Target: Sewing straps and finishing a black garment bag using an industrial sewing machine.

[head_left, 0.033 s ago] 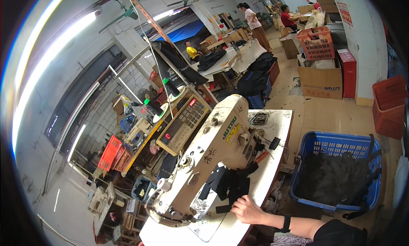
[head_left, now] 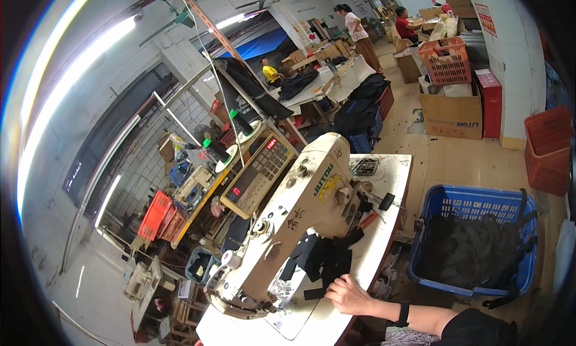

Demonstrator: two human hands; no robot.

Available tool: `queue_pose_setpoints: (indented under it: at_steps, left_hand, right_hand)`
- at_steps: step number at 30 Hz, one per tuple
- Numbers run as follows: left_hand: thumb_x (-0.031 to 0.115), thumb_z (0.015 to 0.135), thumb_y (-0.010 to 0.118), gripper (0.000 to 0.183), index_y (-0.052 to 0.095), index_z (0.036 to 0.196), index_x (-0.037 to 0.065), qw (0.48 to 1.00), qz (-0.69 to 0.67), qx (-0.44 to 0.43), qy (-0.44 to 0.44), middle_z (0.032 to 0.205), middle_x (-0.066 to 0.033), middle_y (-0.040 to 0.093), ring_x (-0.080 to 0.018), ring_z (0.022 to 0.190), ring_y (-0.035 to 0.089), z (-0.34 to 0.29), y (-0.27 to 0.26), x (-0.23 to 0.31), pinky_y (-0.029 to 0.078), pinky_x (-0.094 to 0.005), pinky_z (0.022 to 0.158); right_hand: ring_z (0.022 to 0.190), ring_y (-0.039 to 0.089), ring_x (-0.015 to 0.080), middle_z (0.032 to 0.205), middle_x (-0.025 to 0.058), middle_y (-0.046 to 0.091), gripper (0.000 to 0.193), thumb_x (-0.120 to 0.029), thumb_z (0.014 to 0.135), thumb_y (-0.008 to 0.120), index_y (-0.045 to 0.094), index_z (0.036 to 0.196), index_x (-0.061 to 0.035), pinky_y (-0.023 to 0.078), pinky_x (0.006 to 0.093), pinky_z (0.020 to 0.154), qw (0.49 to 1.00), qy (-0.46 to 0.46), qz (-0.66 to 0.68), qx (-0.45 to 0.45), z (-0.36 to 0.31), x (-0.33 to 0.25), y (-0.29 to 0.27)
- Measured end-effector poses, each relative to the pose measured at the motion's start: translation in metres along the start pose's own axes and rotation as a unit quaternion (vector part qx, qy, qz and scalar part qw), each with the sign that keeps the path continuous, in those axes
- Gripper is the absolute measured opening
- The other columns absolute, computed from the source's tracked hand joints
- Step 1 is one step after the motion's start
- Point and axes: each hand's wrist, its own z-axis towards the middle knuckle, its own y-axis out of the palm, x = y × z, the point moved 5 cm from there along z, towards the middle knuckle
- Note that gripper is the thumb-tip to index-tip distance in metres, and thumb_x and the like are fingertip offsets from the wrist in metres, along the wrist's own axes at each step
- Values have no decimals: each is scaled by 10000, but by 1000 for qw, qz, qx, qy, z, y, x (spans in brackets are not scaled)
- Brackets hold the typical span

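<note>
My right hand (head_left: pixel 348 295) rests at the near edge of the white sewing table (head_left: pixel 318 325), its fingers bent and drawn together. The fingertips touch the end of a short black fabric strip (head_left: pixel 314 294); what lies under them is hidden. More black fabric pieces (head_left: pixel 321 256) are spread on the table just beyond my hand, below the arm of a cream sewing machine (head_left: pixel 300 208). An orange-handled tool (head_left: pixel 368 220) lies farther back, near a small black piece (head_left: pixel 387 201). A black band circles my right wrist. My left hand is out of view.
A blue plastic basket (head_left: pixel 477 289) holding dark fabric stands on the floor to the right. A control panel (head_left: pixel 258 175) and thread cones (head_left: pixel 216 151) are behind the machine. Red crates (head_left: pixel 549 148), a cardboard box (head_left: pixel 450 115) and several people are farther off.
Only the red characters on the control panel look different. My right hand and the fabric pieces stay where they were.
</note>
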Motion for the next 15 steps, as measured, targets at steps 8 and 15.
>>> queue_pose_setpoints:
  at_steps: [8, 15]
  left_hand:
    - [607, 871, 538, 905, 200, 1508, 61, 1000, 6, 10, 27, 1483, -418, 115, -589, 1380, 100, 2, 4, -1, 163, -708, 1054]
    - [464, 922, 535, 773, 208, 1509, 82, 995, -88, 32, -33, 1491, -395, 146, -591, 1376, 116, 10, -2, 2, 170, -703, 1058]
  right_hand:
    - [889, 569, 194, 875, 38, 642, 150, -73, 740, 590, 706, 834, -62, 366, 364, 882, 1000, 2, -26, -13, -1, 1, 3]
    - [857, 559, 228, 809, 78, 595, 138, -62, 721, 570, 683, 800, -48, 372, 370, 851, 1000, -12, -7, 16, -1, 2, 7]
